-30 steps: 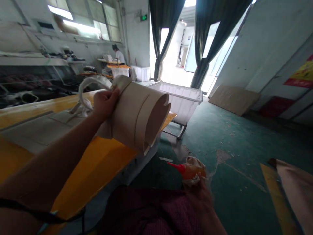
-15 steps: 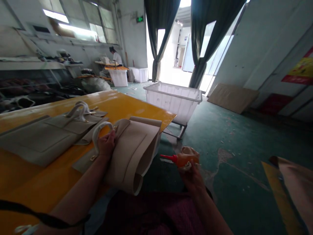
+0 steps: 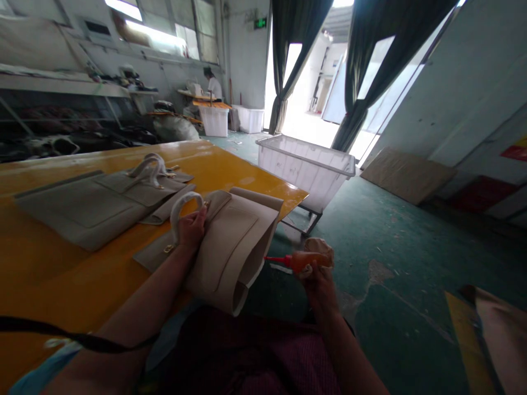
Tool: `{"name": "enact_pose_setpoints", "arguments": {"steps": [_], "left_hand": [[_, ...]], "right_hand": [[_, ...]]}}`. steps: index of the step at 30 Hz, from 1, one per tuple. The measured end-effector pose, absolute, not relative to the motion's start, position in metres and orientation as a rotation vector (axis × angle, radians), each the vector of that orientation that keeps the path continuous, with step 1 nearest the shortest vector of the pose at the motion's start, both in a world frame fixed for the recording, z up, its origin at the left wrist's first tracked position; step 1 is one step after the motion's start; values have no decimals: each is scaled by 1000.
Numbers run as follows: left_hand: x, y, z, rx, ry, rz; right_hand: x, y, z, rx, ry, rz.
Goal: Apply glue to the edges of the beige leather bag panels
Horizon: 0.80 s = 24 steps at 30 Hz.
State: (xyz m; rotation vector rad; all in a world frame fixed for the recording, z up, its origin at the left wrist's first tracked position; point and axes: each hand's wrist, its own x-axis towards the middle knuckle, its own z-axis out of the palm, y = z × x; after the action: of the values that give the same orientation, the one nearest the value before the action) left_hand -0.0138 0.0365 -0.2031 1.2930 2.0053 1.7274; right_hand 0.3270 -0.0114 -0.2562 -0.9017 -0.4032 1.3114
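While the hands (image 3: 191,229) grip bag (image 3: 230,238) (left) and bottle (image 3: 307,260) (right), a white tub (image 3: 304,175) stands beyond the table (image 3: 230,164)

Single head-worn view, facing forward and down, left hand (image 3: 191,228) and right hand (image 3: 319,281) near, doorway (image 3: 307,99) beyond

Landmark: yellow table (image 3: 247,175), 1. Hands, 2: left hand (image 3: 191,227) is above table, right hand (image 3: 319,280) right of it. Red-tipped bottle (image 3: 307,261), right of table: 1. Beige bag (image 3: 230,236) at table edge: 1. Large white tub (image 3: 292,167) past table's right corner: 1. Beyond table: small white bins (image 3: 214,122), 2; curtains (image 3: 294,24), 2; co-worker (image 3: 214,85), 1.
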Motion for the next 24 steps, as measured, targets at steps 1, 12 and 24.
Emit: {"name": "enact_pose_setpoints", "arguments": {"steps": [1,12,24], "left_hand": [[-14,37,-203,1303,1995,1739],[-15,38,-207,1344,1926,1735],[-12,37,-202,1345,1933,1744]], "right_hand": [[327,-15,-255,-912,-390,1325],[327,-48,-252,-883,-334,1410],[315,-87,-262,-908,-348,1475]]}}
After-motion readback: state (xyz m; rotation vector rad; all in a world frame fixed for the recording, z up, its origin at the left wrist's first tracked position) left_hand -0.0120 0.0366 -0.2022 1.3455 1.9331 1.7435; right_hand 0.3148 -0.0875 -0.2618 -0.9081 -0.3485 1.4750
